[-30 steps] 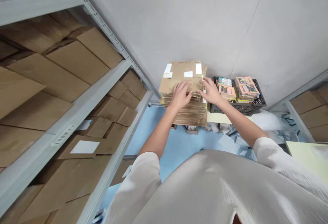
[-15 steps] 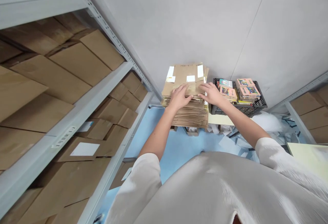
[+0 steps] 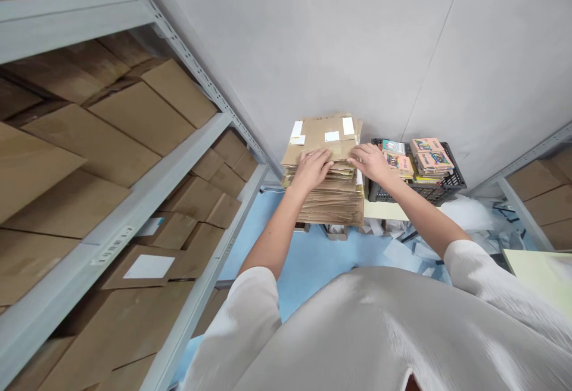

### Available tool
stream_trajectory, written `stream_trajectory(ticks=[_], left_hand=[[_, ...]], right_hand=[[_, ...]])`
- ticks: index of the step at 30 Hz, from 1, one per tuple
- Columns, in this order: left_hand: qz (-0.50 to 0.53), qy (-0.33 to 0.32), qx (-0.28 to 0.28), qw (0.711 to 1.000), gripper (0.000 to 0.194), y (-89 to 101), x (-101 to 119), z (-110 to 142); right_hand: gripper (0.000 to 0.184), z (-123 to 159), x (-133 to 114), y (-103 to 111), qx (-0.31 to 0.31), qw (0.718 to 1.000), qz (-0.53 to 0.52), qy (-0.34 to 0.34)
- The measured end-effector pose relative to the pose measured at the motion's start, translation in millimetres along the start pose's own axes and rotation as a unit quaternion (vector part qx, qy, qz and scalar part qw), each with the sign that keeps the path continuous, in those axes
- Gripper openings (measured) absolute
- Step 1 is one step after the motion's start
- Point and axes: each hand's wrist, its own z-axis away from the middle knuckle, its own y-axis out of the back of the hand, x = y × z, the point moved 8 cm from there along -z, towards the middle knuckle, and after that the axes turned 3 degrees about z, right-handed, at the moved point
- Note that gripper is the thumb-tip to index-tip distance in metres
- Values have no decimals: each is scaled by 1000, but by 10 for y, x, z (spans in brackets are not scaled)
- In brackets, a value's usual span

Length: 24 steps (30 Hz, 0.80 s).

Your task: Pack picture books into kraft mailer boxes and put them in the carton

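Note:
A tall stack of flattened brown cardboard boxes [image 3: 333, 197] stands on the blue floor by the grey wall. The top flattened box [image 3: 324, 135] carries white labels. My left hand [image 3: 313, 167] rests flat on the near edge of this top box, fingers stretched forward and slightly apart. My right hand [image 3: 370, 161] lies on the right near corner of the same box, fingers bent over its edge. Both forearms reach forward from white sleeves.
A grey metal rack [image 3: 147, 185] full of brown cartons runs along the left. A black plastic crate [image 3: 440, 183] holding colourful boxes sits right of the stack. White paper scraps [image 3: 402, 248] litter the floor, and a pale yellow tabletop [image 3: 540, 269] shows at right.
Both hands stayed on the top flattened box and shifted only slightly; the view tilted a little, moving the stack lower in the picture.

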Motion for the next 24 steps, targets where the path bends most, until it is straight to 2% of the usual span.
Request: stream_trajectory(ticks=[3, 7, 13, 19, 24], left_hand=[[-4, -26, 9, 1000, 42, 34, 69, -49], [4, -45, 20, 999, 44, 79, 184, -99], [14, -38, 55, 998, 53, 178, 221, -77], [26, -55, 68, 996, 56, 213, 364, -138], [53, -111, 59, 991, 57, 100, 776, -362]], right_hand=[[41, -50, -125, 49, 5, 999, 28, 15], [46, -207, -285, -5, -15, 998, 54, 42], [48, -316, -299, -11, -21, 995, 79, 50], [52, -183, -199, 185, 17, 996, 80, 27], [53, 124, 41, 525, 29, 994, 99, -18]])
